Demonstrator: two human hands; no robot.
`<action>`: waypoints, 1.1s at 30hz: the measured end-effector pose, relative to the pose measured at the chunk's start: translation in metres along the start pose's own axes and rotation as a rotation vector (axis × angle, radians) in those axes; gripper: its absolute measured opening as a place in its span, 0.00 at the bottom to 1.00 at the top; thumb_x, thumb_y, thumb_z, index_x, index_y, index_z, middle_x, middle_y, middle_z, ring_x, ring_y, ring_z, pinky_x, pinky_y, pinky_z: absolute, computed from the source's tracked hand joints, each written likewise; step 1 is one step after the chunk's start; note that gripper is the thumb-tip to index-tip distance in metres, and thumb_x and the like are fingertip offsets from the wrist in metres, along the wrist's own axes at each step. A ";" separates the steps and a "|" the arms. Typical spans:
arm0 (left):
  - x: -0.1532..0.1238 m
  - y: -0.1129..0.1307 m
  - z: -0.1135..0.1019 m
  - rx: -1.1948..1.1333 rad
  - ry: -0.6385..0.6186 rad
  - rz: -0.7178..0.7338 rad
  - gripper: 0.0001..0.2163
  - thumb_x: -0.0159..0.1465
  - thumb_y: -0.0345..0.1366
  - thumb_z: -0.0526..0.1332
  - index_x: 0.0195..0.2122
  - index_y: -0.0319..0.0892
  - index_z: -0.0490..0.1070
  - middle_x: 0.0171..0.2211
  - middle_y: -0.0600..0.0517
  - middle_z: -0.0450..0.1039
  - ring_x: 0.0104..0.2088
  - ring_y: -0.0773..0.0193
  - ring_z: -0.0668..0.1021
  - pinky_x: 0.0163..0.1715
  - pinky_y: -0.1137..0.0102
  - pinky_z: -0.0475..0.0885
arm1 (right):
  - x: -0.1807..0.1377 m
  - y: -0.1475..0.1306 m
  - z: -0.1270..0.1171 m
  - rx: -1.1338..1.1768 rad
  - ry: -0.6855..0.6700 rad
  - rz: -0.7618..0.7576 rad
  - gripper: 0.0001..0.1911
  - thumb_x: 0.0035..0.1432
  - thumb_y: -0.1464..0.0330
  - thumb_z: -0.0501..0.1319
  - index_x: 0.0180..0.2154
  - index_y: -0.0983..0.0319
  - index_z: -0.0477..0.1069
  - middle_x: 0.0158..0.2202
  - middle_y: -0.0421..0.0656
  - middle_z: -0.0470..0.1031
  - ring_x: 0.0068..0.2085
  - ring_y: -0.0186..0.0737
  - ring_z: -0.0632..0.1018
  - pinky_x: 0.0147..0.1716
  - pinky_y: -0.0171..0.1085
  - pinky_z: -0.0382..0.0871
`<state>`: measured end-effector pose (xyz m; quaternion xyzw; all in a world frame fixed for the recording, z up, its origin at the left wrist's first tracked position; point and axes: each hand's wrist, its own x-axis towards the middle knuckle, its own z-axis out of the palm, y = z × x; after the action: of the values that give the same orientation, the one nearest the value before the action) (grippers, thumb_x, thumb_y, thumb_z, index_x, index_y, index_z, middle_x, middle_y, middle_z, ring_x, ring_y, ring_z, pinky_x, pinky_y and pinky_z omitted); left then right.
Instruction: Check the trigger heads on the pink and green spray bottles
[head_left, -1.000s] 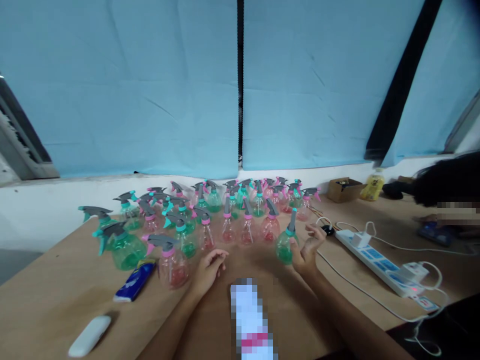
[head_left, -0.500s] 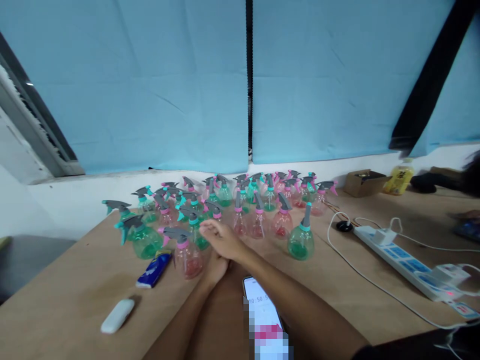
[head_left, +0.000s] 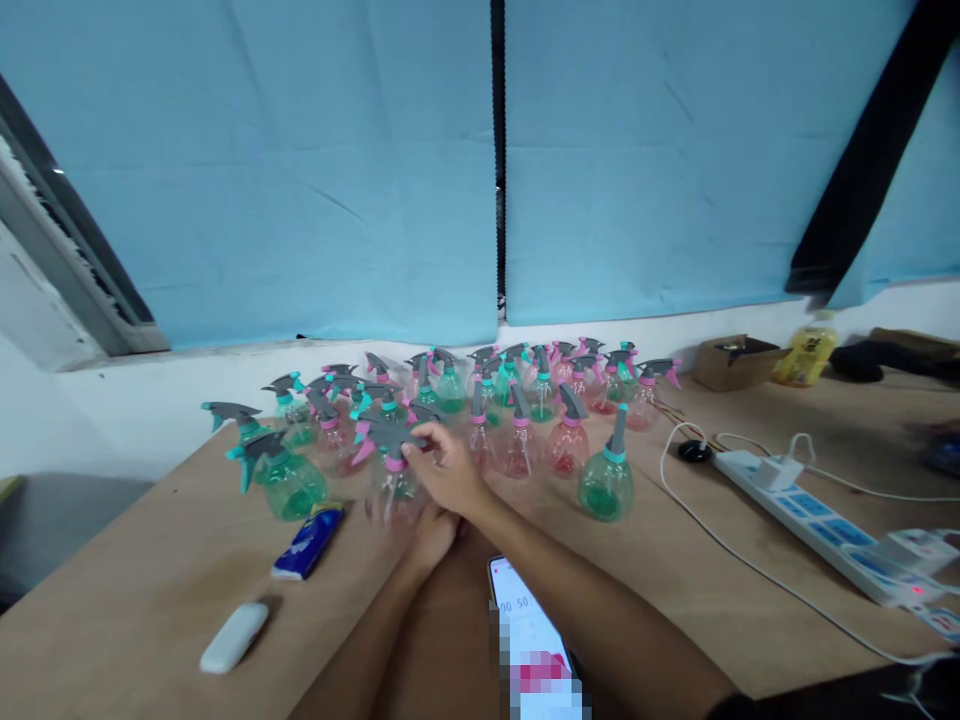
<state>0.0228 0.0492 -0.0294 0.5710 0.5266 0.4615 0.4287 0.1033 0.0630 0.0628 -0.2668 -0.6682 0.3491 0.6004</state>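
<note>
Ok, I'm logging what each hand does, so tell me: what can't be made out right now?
All in the head view:
Left hand: fingers largely hidden behind the right hand and wrist; its grip is unclear.
Pink-collared spray bottle at the right hand: blurred; liquid level uncertain.
Rear spray bottles: partly covered by nearer bottles; exact count uncertain.
Phone: lower screen pixelated, cut off by the bottom edge.

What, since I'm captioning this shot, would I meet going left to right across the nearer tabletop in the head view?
White oblong object, blue packet, pink-collared spray bottle at the right hand, phone, green spray bottle, black round object, white power strip.
</note>
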 end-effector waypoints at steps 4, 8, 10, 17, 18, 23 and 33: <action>-0.001 0.006 0.002 -0.066 0.028 -0.004 0.12 0.60 0.40 0.57 0.22 0.42 0.74 0.17 0.54 0.68 0.17 0.66 0.65 0.15 0.74 0.58 | 0.009 -0.011 -0.031 0.094 0.176 0.023 0.12 0.61 0.58 0.57 0.35 0.58 0.60 0.31 0.36 0.66 0.32 0.33 0.71 0.34 0.32 0.66; 0.002 0.007 -0.003 -0.144 0.076 0.032 0.14 0.61 0.43 0.56 0.28 0.40 0.76 0.19 0.53 0.69 0.20 0.64 0.68 0.15 0.74 0.61 | 0.008 -0.010 -0.057 0.320 0.172 0.128 0.14 0.60 0.56 0.57 0.35 0.56 0.53 0.27 0.34 0.66 0.26 0.34 0.73 0.28 0.33 0.67; 0.003 0.005 -0.006 -0.225 0.078 0.032 0.11 0.59 0.43 0.60 0.32 0.40 0.75 0.20 0.56 0.68 0.18 0.68 0.68 0.16 0.77 0.60 | 0.004 -0.005 -0.067 0.367 0.143 0.162 0.16 0.58 0.57 0.59 0.37 0.55 0.52 0.26 0.33 0.67 0.24 0.34 0.73 0.26 0.33 0.67; 0.002 0.007 -0.009 -0.302 0.052 -0.031 0.15 0.56 0.47 0.64 0.37 0.41 0.74 0.20 0.59 0.66 0.16 0.74 0.65 0.15 0.79 0.53 | -0.013 0.029 -0.098 0.165 -0.063 0.175 0.14 0.50 0.71 0.60 0.42 0.57 0.69 0.29 0.35 0.71 0.24 0.32 0.72 0.27 0.33 0.67; 0.002 0.008 -0.008 -0.299 0.052 -0.031 0.15 0.56 0.47 0.64 0.37 0.41 0.74 0.20 0.59 0.66 0.16 0.74 0.64 0.15 0.79 0.53 | -0.014 0.032 -0.102 0.135 -0.100 0.171 0.15 0.50 0.72 0.59 0.42 0.58 0.72 0.28 0.36 0.72 0.25 0.33 0.72 0.28 0.33 0.67; 0.001 0.011 -0.007 -0.276 0.055 -0.033 0.16 0.55 0.49 0.64 0.37 0.41 0.74 0.20 0.59 0.66 0.16 0.74 0.65 0.15 0.78 0.53 | -0.013 0.035 -0.113 0.093 -0.203 0.132 0.11 0.46 0.73 0.59 0.33 0.59 0.77 0.33 0.39 0.77 0.37 0.39 0.76 0.39 0.37 0.69; -0.002 0.012 -0.007 -0.254 0.020 -0.025 0.17 0.55 0.49 0.65 0.37 0.41 0.74 0.21 0.59 0.66 0.15 0.75 0.63 0.14 0.79 0.51 | -0.017 0.026 -0.109 0.337 -0.237 0.341 0.08 0.42 0.72 0.56 0.24 0.61 0.74 0.22 0.39 0.74 0.23 0.35 0.72 0.26 0.34 0.66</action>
<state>0.0183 0.0466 -0.0167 0.5009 0.4751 0.5248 0.4980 0.2114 0.0817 0.0360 -0.2289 -0.6119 0.5802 0.4863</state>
